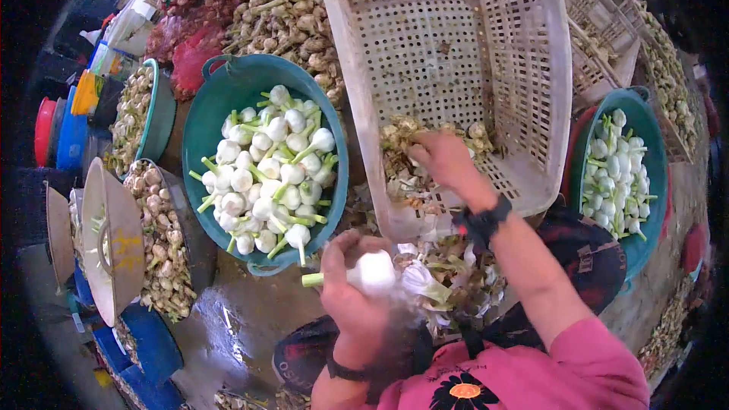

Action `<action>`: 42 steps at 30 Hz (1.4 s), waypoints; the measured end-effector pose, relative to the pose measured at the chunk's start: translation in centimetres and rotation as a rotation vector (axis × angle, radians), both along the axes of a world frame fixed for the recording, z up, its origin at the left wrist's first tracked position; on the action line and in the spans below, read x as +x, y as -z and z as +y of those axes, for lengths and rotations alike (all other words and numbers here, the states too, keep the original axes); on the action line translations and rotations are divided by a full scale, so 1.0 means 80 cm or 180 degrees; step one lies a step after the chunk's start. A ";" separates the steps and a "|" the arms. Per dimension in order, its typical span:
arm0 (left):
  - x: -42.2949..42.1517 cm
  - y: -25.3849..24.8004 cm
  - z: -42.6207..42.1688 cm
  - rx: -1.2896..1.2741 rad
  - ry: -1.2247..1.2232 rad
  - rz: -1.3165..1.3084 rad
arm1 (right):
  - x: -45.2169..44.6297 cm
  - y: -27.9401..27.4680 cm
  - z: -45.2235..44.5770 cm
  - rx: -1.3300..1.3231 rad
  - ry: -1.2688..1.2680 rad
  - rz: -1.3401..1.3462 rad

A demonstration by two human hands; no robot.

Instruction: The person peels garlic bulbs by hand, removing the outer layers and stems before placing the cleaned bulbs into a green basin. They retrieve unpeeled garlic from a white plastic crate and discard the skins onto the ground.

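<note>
A white peeled garlic bulb (374, 273) with a short green stem is held in my left hand (345, 281), in front of the green tub (199, 118) of clean bulbs. My right hand (448, 159) reaches into the white perforated crate (425, 38), its fingers bent at some unpeeled garlic (399, 135) near the crate's close end. Whether those fingers grip a bulb is hidden. Below the crate, loose peelings (463, 277) lie between my knees.
Another green tub (659, 159) of white bulbs stands at the right. Unpeeled garlic (292, 11) is heaped behind the left tub, beside red mesh sacks (199, 57). A beige basin (121, 235) and blue containers (152, 342) are at the far left.
</note>
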State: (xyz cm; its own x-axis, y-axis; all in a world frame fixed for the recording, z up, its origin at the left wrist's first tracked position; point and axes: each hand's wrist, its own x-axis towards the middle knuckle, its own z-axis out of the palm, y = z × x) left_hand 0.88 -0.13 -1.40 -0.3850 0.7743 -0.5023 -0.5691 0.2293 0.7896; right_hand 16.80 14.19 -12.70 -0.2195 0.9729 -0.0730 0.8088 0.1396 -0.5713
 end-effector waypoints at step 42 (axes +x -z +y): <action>-0.004 -0.022 -0.013 0.2119 0.2434 0.3224 | 0.023 -0.199 -0.162 0.1300 -0.1705 -0.0543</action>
State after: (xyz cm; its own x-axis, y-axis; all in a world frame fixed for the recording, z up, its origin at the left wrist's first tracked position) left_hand 0.53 -1.16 0.34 0.2598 0.9289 0.2640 0.3860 -0.3505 0.8533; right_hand 18.65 1.25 3.23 -0.6952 0.6906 0.1996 0.6422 0.7214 -0.2591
